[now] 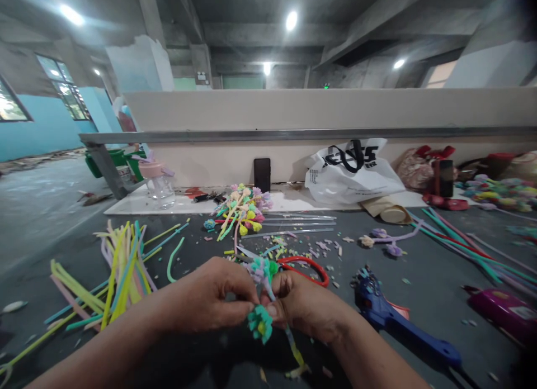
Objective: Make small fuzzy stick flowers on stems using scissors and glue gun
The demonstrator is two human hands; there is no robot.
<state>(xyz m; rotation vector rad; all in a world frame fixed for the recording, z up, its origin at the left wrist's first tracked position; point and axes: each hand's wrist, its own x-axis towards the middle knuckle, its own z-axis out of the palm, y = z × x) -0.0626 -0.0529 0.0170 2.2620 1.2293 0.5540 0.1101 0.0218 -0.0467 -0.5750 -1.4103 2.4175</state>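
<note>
The flower (260, 325), teal and yellow-centred, hangs above the dark table (201, 358), its upper edge pinched by the left hand (216, 297), while the right hand (304, 305), just beside it, grips the stem (269, 290) of a purple-and-green bunch (260, 270) in front of a pair of red-handled scissors (302, 259).

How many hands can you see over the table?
2: the left hand and the right hand, close together at the teal flower. No others show.

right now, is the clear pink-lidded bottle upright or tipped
Upright: the clear pink-lidded bottle stands on the white board, its lid on top.
</note>
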